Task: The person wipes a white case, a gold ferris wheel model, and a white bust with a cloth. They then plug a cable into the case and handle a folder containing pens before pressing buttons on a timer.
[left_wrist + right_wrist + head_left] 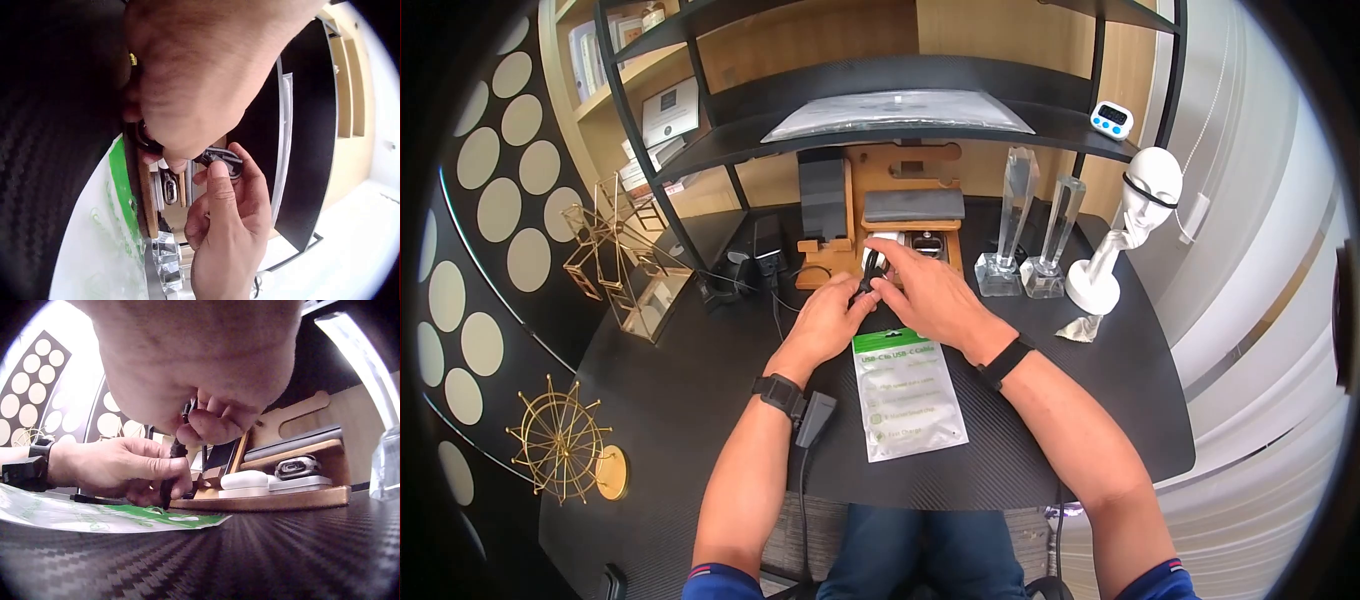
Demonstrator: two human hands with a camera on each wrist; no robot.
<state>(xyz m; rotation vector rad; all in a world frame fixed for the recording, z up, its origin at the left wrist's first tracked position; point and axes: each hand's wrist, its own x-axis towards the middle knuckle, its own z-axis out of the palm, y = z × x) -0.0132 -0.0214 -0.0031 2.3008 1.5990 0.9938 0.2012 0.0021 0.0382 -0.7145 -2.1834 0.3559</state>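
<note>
A bundled black cable (871, 270) is held between both hands above the desk in the head view. My left hand (824, 318) pinches its lower part, and my right hand (937, 298) grips the upper part. In the left wrist view the right thumb presses on the folded cable (219, 158). The right wrist view has the left hand (119, 465) pinching the dark cable below the right hand's fingertips (209, 427). Just below the hands lies a clear and green printed pouch (910, 400), flat on the black desk (1020, 450).
A wooden organizer (830, 255) stands behind the hands with a white case (244, 480) and a watch (298, 466). Crystal trophies (1010, 230) and a white head figure (1150, 190) stand right. A gold wheel ornament (560, 440) is at left; a black adapter (816, 418) hangs near the left wrist.
</note>
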